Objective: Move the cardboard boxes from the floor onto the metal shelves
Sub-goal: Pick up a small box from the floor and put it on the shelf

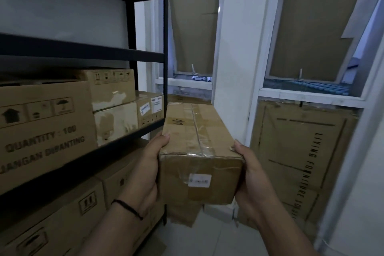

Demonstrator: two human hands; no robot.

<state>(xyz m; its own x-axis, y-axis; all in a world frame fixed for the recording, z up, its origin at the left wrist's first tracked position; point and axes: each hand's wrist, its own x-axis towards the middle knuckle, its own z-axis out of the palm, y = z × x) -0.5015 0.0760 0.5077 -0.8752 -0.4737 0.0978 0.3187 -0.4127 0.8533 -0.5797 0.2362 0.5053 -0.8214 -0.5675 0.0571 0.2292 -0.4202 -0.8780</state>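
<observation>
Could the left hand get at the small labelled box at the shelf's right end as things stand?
Probably not right away. The left hand and right hand both grip the taped box, so it is occupied. The small labelled box stands close by, with nothing in front of it.

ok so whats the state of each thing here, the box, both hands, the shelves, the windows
taped box: off the floor, held in the air, not yet on a shelf
left hand: grips the box's left side
right hand: grips the box's right side
metal shelves: middle level holds boxes, level above looks bare
windows: tilted open, covered with cardboard
</observation>
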